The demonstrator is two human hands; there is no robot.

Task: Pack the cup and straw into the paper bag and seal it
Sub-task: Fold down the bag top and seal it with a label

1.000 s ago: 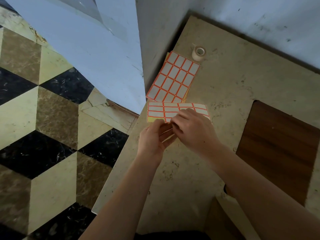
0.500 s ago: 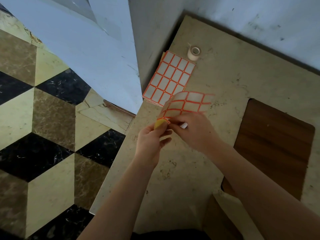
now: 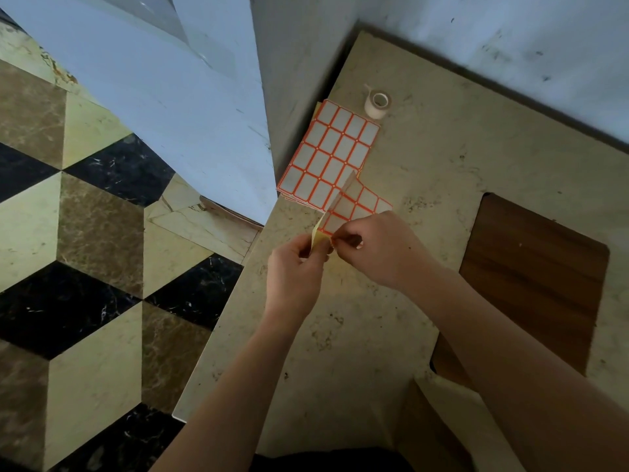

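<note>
Both hands — left, right — pinch label sheet.

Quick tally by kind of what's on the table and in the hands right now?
Label sheet held in both hands: 1
Stack of label sheets on the table: 1
Tape roll: 1
Cup, straw, paper bag: 0 in view
Total: 3

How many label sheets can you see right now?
2 groups: one label sheet lifted off the table, the left hand and right hand pinching its near corner; a stack of sheets lying flat beside the tape roll. How many sheets the stack holds is hidden.
</note>
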